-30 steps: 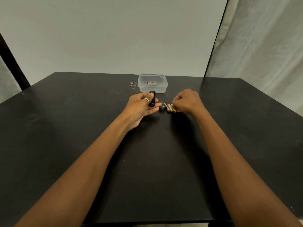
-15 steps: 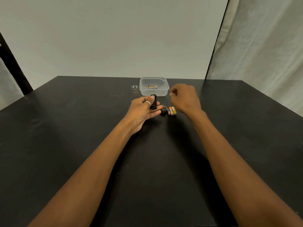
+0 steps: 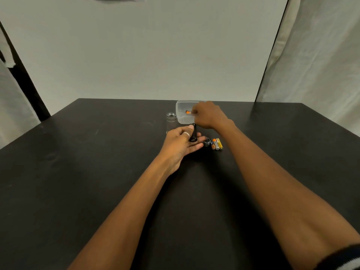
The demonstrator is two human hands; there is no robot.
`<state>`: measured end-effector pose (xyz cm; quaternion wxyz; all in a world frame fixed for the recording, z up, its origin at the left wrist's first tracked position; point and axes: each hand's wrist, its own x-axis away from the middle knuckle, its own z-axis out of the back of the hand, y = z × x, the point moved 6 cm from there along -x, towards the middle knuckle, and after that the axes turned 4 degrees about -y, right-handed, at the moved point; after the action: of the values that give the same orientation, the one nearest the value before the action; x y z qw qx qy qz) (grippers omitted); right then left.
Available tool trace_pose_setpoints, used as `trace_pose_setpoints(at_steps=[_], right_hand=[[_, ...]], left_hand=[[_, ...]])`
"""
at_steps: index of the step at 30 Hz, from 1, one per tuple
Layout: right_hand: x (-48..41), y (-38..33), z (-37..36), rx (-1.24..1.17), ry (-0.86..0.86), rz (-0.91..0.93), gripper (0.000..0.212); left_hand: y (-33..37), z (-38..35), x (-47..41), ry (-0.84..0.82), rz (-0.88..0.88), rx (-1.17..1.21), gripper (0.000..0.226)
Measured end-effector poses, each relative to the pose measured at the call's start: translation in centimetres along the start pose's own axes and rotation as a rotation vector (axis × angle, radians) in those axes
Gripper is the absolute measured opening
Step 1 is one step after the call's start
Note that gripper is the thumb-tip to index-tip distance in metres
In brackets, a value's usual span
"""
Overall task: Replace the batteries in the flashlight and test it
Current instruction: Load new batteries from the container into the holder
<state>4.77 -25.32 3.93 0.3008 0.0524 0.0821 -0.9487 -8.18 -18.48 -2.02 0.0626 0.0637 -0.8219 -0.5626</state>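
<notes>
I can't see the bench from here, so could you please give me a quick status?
Left hand holds flashlight body. Right hand over the tub, grip unclear. Three batteries on table. Nothing in the way.

A black tabletop [image 3: 97, 172] stands against a plain pale wall [image 3: 146, 45]. Pale cloth [image 3: 315, 55] hangs at the right, a dark post [image 3: 25, 82] leans at the left. Light is soft and even.

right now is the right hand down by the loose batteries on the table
No, the right hand is reaching over the clear plastic container farther back, while the loose batteries lie untouched on the table.
</notes>
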Motion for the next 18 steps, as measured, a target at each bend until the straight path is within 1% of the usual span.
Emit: trace_pose_setpoints(at_steps=[4, 7, 10, 11, 13, 18], right_hand=[[0.4, 0.5, 0.1, -0.069, -0.001, -0.017, 0.025], [0.8, 0.5, 0.3, -0.13, -0.013, -0.01, 0.028], [0.6, 1.0, 1.5, -0.229, 0.055, -0.003, 0.03], [0.3, 1.1, 1.9, -0.229, 0.075, 0.007, 0.032], [-0.6, 1.2, 2.4, -0.182, 0.055, 0.036, 0.033], [-3.5, 0.7, 1.1, -0.017, -0.101, 0.083, 0.028]], left_hand=[[0.0, 0.0, 0.1, -0.002, 0.0, -0.001, 0.018], [0.0, 0.0, 0.2, -0.002, 0.003, -0.008, 0.019], [-0.1, 0.0, 0.2, -0.001, 0.008, -0.008, 0.017], [0.0, 0.0, 0.2, -0.001, 0.009, -0.009, 0.017], [0.0, -0.1, 0.1, 0.001, 0.016, -0.009, 0.015], [-0.2, 0.1, -0.1, -0.002, 0.022, 0.002, 0.017]])
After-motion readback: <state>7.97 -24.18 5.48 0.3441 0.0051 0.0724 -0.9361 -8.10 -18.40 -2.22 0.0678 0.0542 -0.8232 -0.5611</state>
